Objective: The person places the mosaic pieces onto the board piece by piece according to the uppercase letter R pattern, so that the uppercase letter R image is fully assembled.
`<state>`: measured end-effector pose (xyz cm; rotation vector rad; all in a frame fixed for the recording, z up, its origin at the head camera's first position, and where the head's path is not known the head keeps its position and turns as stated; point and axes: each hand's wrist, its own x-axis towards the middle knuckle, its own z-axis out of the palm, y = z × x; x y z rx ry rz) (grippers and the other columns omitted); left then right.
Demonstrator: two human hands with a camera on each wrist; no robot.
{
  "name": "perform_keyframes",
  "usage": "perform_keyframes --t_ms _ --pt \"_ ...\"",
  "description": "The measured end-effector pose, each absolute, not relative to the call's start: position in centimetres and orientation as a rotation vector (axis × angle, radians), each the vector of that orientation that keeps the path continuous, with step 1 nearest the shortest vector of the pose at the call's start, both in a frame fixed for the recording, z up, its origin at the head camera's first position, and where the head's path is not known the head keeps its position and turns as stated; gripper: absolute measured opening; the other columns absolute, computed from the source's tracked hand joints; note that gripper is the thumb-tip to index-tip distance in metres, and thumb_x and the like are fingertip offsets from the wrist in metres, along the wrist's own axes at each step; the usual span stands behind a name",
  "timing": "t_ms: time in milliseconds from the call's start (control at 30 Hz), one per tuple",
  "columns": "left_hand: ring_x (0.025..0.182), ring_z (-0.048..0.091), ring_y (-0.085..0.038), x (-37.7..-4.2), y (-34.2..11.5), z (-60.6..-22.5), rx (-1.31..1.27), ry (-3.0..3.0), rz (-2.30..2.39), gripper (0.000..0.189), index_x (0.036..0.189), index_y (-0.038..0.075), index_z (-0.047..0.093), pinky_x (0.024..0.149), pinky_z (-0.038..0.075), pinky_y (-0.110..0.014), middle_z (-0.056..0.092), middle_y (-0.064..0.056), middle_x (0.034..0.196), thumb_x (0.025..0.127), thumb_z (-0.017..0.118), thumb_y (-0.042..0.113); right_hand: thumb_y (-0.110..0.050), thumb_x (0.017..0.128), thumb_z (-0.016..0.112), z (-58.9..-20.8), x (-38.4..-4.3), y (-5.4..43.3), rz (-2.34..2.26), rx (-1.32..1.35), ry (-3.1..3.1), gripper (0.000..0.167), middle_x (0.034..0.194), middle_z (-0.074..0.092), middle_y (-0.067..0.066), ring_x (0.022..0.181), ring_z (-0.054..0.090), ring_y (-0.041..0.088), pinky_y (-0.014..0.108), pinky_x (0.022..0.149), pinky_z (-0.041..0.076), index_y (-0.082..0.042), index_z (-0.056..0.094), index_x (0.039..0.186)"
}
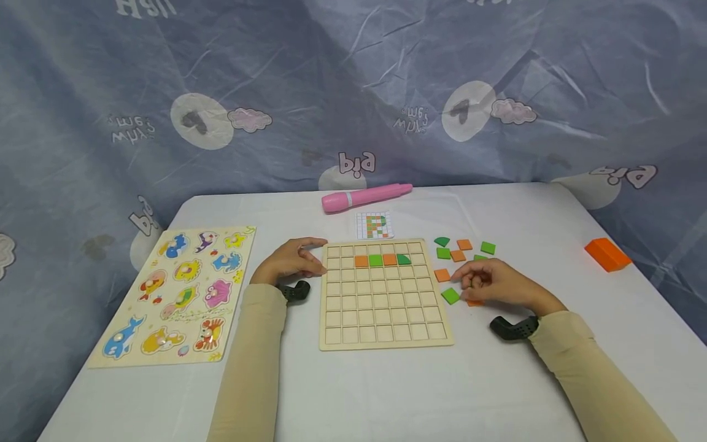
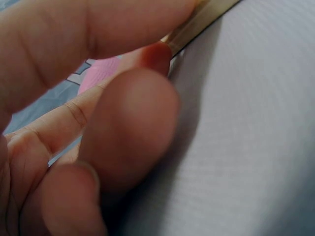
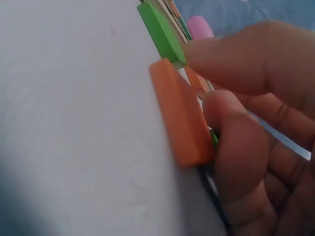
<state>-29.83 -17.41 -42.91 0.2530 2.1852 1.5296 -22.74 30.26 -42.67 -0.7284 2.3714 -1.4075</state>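
Observation:
A wooden grid board (image 1: 386, 345) lies flat, with orange and green tiles in one upper row, ending on the right in a green quarter-round tile (image 1: 404, 259). My left hand (image 1: 293, 258) rests beside the board's left edge, its fingertips at the rim. Over the loose tiles on the right hovers my right hand (image 1: 499, 283), thumb and forefinger apart. Below its fingers lies an orange tile (image 3: 179, 115), mostly covered in the head view. Near the fingertips are a green tile (image 1: 450, 296) and another orange tile (image 1: 442, 275).
Several more loose tiles (image 1: 458, 255) lie right of the board. A pattern card (image 1: 375, 225) and a pink pen-like stick (image 1: 367, 197) are behind it. An animal puzzle board (image 1: 171, 294) takes up the left side; an orange block (image 1: 608, 254) stands at the far right.

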Motion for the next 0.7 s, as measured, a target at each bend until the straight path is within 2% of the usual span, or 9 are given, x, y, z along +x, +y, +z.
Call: perform_keyframes --t_ms 300,700 --pt "0.068 0.065 -0.010 -29.76 -17.45 -42.92 0.268 2.171 1.548 0.080 0.160 0.000 0.050 0.064 0.052 -0.025 0.075 0.001 0.079 0.087 0.083 -0.005 0.004 0.085 0.086 -42.37 -22.37 29.53 -1.281 -0.877 2.492 0.028 0.089 0.062 0.003 0.063 0.050 0.010 0.024 0.057 0.043 0.000 0.079 0.112" --pt "0.067 0.065 -0.011 -29.82 -17.51 -42.98 0.293 2.194 1.526 0.080 0.159 0.000 0.051 0.065 0.052 -0.025 0.076 0.001 0.080 0.087 0.085 -0.003 0.006 0.083 0.087 -42.21 -22.28 29.39 -1.238 -0.933 2.536 0.026 0.087 0.063 0.001 0.065 0.050 0.007 0.023 0.057 0.044 -0.001 0.081 0.107"
